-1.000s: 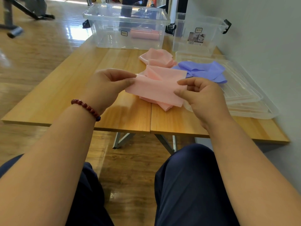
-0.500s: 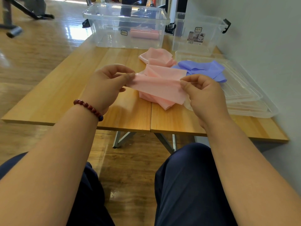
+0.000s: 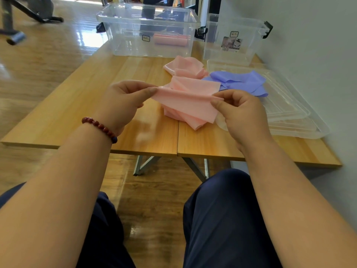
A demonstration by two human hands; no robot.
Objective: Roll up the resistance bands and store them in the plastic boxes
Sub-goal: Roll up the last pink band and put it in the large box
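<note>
A pink resistance band (image 3: 186, 99) is stretched between my hands just above the wooden table (image 3: 87, 105). My left hand (image 3: 123, 101) pinches its left end between thumb and fingers. My right hand (image 3: 241, 111) pinches its right end, where the edge is folded over. The rest of the band lies in loose folds under it. Another pink band (image 3: 183, 66) lies crumpled further back, and a purple band (image 3: 239, 81) lies to the right. A rolled pink band (image 3: 171, 39) sits inside the large clear plastic box (image 3: 116, 28).
A smaller clear box (image 3: 231, 53) stands at the back right by the wall. Two clear lids (image 3: 293, 115) lie stacked along the table's right side, under part of the purple band. Exercise equipment (image 3: 23, 14) stands on the floor at the far left.
Both hands have lifted the pink band's near edge a little and turned it over, so a narrow fold now runs along its top edge between the hands.
</note>
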